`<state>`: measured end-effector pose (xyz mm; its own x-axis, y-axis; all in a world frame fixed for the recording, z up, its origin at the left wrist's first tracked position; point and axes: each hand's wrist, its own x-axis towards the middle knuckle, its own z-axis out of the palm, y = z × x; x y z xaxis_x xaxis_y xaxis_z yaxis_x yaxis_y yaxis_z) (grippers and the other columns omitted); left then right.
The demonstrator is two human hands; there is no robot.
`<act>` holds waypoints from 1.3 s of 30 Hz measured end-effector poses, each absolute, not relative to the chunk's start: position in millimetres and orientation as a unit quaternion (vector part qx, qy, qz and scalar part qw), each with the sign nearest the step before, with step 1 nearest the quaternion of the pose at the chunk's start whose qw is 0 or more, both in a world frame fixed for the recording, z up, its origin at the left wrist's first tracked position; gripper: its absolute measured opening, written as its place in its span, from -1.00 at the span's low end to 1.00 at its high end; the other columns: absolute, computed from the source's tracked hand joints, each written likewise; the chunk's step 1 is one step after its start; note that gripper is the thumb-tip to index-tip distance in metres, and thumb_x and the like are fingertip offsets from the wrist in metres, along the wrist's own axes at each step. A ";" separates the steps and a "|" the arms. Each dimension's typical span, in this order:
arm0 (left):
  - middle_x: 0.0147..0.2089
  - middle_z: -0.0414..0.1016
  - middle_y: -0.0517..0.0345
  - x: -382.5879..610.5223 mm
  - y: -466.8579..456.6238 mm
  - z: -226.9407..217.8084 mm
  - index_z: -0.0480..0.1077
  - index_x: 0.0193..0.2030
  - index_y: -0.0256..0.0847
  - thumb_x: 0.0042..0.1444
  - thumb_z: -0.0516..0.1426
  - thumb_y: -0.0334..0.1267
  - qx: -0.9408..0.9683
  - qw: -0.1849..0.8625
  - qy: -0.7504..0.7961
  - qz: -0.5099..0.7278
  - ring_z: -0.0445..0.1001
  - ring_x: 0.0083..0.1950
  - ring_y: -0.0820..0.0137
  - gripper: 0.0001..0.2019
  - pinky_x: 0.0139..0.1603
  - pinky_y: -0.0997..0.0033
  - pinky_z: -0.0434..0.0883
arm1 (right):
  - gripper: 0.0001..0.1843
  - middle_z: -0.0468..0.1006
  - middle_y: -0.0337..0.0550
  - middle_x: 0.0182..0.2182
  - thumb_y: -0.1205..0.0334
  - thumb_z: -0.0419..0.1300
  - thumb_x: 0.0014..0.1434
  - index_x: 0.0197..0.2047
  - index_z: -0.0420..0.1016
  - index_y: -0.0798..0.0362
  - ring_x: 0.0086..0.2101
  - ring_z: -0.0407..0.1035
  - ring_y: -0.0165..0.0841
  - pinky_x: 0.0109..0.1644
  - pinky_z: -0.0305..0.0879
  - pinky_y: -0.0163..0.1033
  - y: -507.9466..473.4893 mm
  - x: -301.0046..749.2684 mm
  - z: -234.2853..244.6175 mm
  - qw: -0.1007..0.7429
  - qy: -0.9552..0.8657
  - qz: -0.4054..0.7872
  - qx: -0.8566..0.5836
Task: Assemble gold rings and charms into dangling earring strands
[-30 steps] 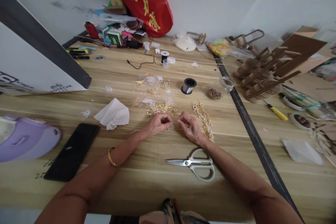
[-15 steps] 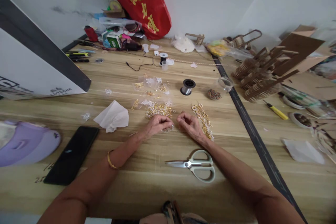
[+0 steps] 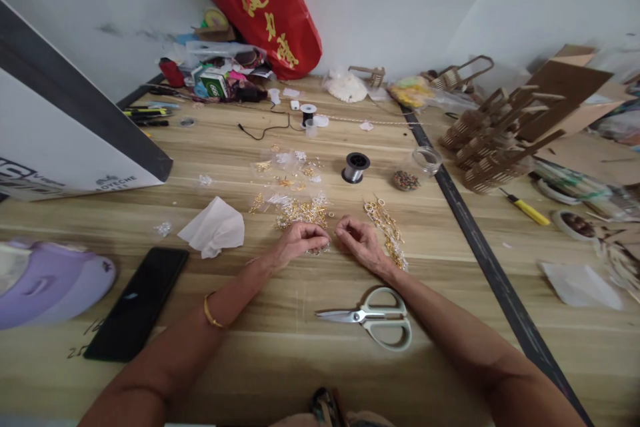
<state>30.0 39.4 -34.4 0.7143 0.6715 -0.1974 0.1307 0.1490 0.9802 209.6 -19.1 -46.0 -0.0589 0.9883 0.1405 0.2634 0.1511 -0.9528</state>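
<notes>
My left hand (image 3: 303,240) is closed in a pinch at the near edge of a pile of small gold and silver beads (image 3: 296,212). A small silvery piece shows by its fingertips, too tiny to name. A short gap to the right, my right hand (image 3: 359,238) has its fingers pressed together; whatever they hold is hidden. Gold and silver beaded chains (image 3: 387,230) lie just right of that hand. Scissors with pale green handles (image 3: 373,315) rest below both hands, blades pointing left.
Behind the hands stand a spool of silver wire (image 3: 357,167) and a clear jar (image 3: 419,165) with dark beads. A white cloth (image 3: 214,228) and black phone (image 3: 137,303) lie left. Small woven baskets (image 3: 493,147) and a yellow-handled tool (image 3: 527,208) are at right.
The view has shifted slightly. Both hands stay in nearly the same place and pose beside the bead pile, and nothing else visibly moves.
</notes>
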 end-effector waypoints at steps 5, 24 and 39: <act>-0.52 0.37 0.21 29.3 39.7 -35.6 0.44 -0.37 -0.34 -0.05 0.20 -0.20 0.636 0.673 0.312 0.214 0.30 -0.47 0.53 -0.80 -0.41 0.52 0.25 | -0.72 0.24 -0.31 -0.60 0.04 0.06 0.19 -0.39 0.29 0.09 -0.58 0.11 -0.49 -0.55 0.06 -0.37 -19.8 209.3 -46.9 0.440 -0.617 0.411 -0.507; -0.48 0.37 0.21 30.0 41.5 -40.4 0.41 -0.39 -0.30 0.00 0.17 -0.16 0.585 0.686 0.323 0.289 0.31 -0.43 0.51 -0.79 -0.33 0.51 0.29 | -0.71 0.24 -0.32 -0.61 0.01 0.03 0.20 -0.37 0.27 0.07 -0.58 0.13 -0.47 -0.53 0.09 -0.36 -19.8 208.9 -49.6 0.434 -0.623 0.434 -0.484; -0.47 0.36 0.21 33.1 37.1 -39.0 0.38 -0.44 -0.26 0.07 0.10 -0.30 0.831 0.399 0.325 0.210 0.28 -0.41 0.46 -0.88 -0.36 0.50 0.21 | -0.91 0.38 -0.08 -0.33 0.32 -0.02 0.27 -0.24 0.28 0.05 -0.28 0.30 -0.34 -0.24 0.28 -0.23 -21.3 209.9 -52.4 0.417 -0.794 0.143 -0.420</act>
